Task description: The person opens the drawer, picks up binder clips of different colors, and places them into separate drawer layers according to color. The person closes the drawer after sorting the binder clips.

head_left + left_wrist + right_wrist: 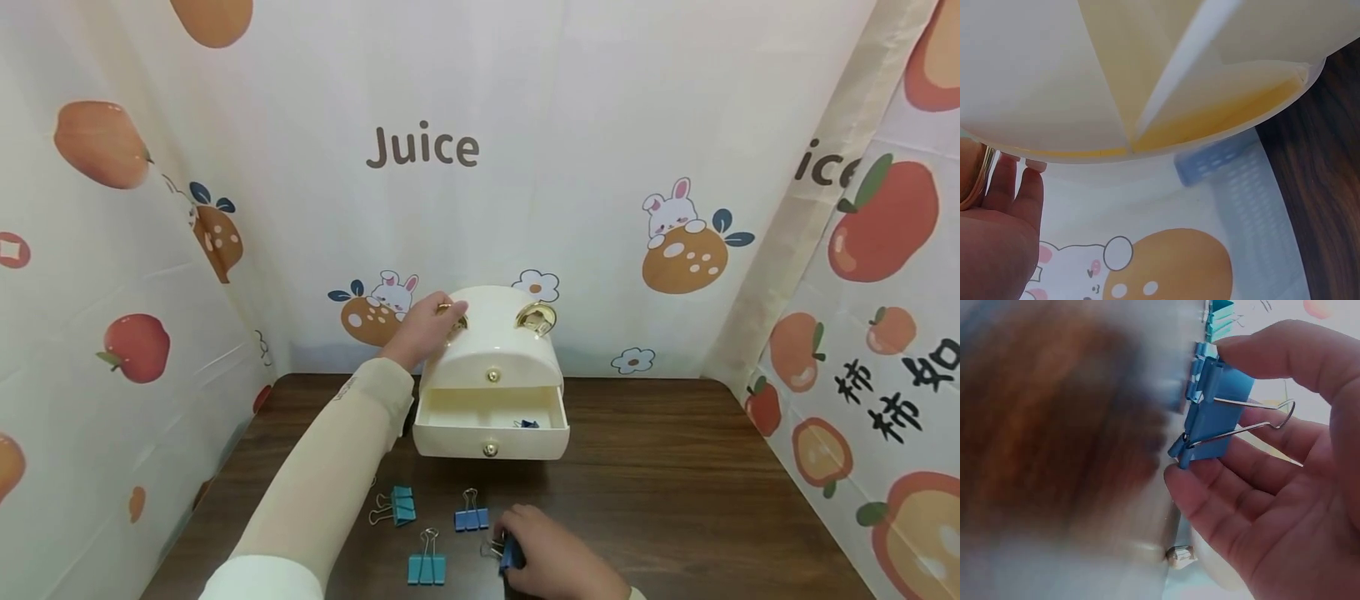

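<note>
A cream mini drawer box (495, 333) with a rounded top stands at the table's far side, its lower drawer (450, 443) pulled out. My left hand (426, 329) holds the box's upper left by a gold ear-shaped ornament (459, 323); in the left wrist view, fingertips touch the box's rim. A dark blue binder clip (527, 424) lies in the drawer. Near the front of the table, my right hand (551, 550) pinches a blue binder clip (1219, 406) between thumb and fingers, its wire handles showing. Another blue clip (471, 520) lies just left of that hand.
Teal binder clips, one (403, 505) beside the left forearm and one (427, 570) closer in, lie on the dark wooden table (660, 492). A fruit-printed curtain (600, 125) encloses the back and both sides. The other gold ear (537, 318) juts from the box's top right.
</note>
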`<state>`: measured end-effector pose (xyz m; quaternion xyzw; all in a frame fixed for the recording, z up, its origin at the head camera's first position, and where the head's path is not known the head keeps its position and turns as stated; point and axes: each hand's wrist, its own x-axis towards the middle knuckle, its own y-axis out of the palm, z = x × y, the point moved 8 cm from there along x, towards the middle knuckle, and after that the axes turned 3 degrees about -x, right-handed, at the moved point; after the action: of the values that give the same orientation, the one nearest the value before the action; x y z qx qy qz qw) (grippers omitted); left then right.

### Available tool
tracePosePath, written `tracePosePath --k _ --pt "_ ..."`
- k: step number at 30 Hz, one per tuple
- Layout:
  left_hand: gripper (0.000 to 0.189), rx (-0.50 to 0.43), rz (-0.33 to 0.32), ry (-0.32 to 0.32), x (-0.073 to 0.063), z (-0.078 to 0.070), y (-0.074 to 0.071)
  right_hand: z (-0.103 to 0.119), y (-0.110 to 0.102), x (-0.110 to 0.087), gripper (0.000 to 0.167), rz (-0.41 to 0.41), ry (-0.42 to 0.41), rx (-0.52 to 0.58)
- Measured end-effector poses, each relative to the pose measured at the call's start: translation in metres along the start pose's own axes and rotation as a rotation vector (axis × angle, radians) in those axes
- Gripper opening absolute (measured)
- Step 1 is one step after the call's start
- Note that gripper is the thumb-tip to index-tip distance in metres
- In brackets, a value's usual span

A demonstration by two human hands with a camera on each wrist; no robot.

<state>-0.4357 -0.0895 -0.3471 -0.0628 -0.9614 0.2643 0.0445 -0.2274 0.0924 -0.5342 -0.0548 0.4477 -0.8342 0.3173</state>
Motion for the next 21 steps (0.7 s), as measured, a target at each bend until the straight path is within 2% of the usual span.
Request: tracePosePath --k 11,21 --pt "0.042 0.002 0.005 -0.010 0.002 0.003 0.001 0.003 -0.021 -0.006 0.042 -0.049 -0.035 0.061" --pt "0.042 -0.001 -0.001 0.004 0.000 0.000 0.001 0.008 -0.039 -0.013 0.038 -0.141 -0.087 0.041"
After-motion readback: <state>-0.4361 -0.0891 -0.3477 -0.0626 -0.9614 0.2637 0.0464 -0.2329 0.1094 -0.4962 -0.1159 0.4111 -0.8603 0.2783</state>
